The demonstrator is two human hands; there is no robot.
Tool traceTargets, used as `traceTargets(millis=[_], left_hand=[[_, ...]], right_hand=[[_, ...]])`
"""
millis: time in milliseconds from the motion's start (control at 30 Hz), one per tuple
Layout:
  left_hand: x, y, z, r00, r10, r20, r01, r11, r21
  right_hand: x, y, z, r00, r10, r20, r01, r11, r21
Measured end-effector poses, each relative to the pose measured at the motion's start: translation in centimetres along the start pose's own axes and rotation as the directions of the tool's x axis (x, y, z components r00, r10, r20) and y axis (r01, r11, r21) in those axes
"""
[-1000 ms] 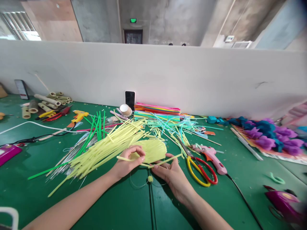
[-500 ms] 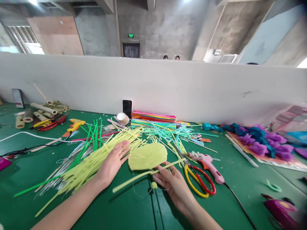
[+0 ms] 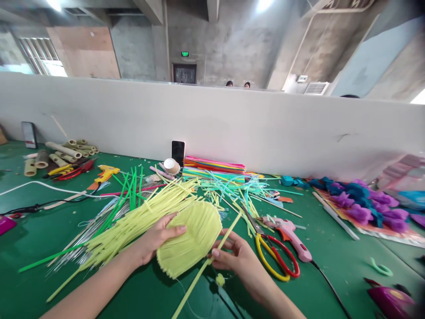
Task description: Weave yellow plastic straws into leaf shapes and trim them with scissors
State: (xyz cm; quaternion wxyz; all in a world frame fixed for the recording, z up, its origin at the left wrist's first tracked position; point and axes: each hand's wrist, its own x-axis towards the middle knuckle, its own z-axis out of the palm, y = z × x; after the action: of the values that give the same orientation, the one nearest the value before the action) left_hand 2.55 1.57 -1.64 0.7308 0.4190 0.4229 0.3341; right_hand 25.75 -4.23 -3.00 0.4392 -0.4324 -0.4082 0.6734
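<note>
My left hand grips a flat yellow-green leaf-shaped panel, its thumb on top and the other fingers underneath. The panel is built from pipe cleaners laid side by side, and it is tilted above the table. Between the thumb and fingers of my right hand is a single yellow-green pipe cleaner, slanting down toward the front edge of the view. A small yellow-green ball shows just below that hand, and a thin thread or wire trails under the panel. Left of the panel lies a thick pile of yellow-green pipe cleaners.
Scissors and a pink glue gun lie to the right. Coloured pipe cleaners, a paper cup and a phone stand by the white partition. A yellow glue gun and bamboo pieces are at left.
My left hand has moved from the pile onto the panel, which has turned and come closer, to the left. The pipe cleaner in my right hand has swung to a steeper slant.
</note>
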Motion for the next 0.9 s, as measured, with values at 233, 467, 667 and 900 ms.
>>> traceTargets(millis=[233, 467, 667, 900], left_hand=[[0.0, 0.2, 0.6, 0.997, 0.03, -0.072, -0.036, 0.996, -0.08], [0.1, -0.5, 0.7, 0.991, 0.016, -0.133, -0.027, 0.996, -0.086], [-0.2, -0.5, 1.1, 0.994, 0.003, -0.108, -0.014, 0.995, -0.102], [-0.5, -0.1, 0.7, 0.996, -0.016, -0.09, 0.022, 0.997, 0.074]], right_hand=[[0.4, 0.1, -0.6, 0.999, 0.014, -0.03, -0.016, 0.997, -0.074], [0.9, 0.8, -0.3, 0.994, -0.037, -0.103, 0.027, 0.995, -0.098], [1.3, 1.5, -0.7, 0.986, -0.102, -0.132, 0.091, 0.992, -0.089], [1.7, 2.4, -0.9, 0.934, -0.246, -0.257, 0.165, 0.939, -0.302]])
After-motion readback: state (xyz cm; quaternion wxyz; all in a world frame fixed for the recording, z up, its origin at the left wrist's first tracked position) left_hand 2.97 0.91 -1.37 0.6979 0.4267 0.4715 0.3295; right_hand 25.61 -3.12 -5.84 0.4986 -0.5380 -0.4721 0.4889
